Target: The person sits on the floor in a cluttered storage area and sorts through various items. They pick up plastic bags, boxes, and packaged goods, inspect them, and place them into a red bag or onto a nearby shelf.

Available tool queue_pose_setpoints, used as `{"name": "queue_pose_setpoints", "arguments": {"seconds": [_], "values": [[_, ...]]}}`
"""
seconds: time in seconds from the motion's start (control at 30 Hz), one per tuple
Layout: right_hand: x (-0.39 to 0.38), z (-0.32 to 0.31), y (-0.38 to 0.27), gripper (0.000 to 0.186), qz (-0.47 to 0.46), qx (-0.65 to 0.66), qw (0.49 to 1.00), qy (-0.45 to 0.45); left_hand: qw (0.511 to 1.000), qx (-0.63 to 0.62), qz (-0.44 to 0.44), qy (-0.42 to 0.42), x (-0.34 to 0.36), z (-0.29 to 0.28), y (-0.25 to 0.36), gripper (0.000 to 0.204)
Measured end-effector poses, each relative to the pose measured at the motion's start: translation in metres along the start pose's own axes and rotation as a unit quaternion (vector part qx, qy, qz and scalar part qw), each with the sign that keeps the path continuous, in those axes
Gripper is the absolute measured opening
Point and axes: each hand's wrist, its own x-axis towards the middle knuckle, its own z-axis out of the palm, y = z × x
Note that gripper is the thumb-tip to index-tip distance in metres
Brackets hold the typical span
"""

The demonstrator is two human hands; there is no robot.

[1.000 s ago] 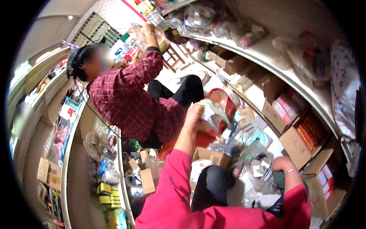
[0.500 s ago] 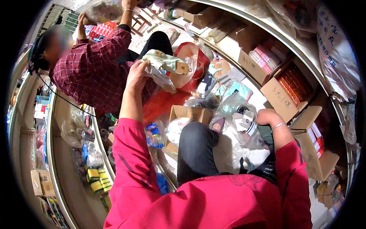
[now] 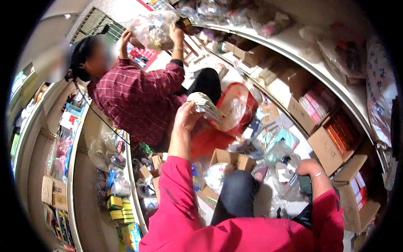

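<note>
My left hand (image 3: 187,116) is raised in front of me, its fingers closed on a bunched pale cream-green cloth item (image 3: 204,103). Farther right and lower, my right hand (image 3: 307,167) is curled at the edge of a clear plastic bag (image 3: 289,191). Its fingertips are hidden, and a piece of dark green cloth (image 3: 306,184) hangs just below it. A white item with dark stripes (image 3: 286,172) shows inside the bag. Beyond my left hand an open red bag (image 3: 247,101) with a pale inside lies on the floor.
A person in a checked maroon shirt (image 3: 130,101) sits at the left, holding up a filled clear bag (image 3: 154,31). Open cardboard boxes (image 3: 325,149) line the right shelf. A small carton (image 3: 224,157) stands ahead of my knee. Shelves with yellow sponges (image 3: 121,208) run along the left.
The cloth in my left hand is more bunched; earlier it hung spread with a printed face showing. The view has swung left. The other person's filled bag has come more into view.
</note>
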Motion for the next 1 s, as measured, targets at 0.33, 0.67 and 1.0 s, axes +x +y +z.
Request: {"name": "queue_pose_setpoints", "arguments": {"seconds": [0.33, 0.67, 1.0], "values": [[-0.006, -0.013, -0.013, 0.039, 0.006, -0.020, 1.000, -0.017, 0.837, 0.547, -0.010, 0.021, 0.018, 0.013, 0.011, 0.020], [-0.013, -0.007, 0.004, 0.039, -0.001, -0.008, 1.000, 0.020, 0.807, 0.589, 0.011, -0.032, 0.016, 0.062, 0.051, 0.016], [-0.013, -0.007, 0.007, 0.032, 0.002, 0.011, 1.000, 0.015, 0.986, 0.162, 0.033, -0.023, 0.051, 0.070, 0.073, 0.018]]}}
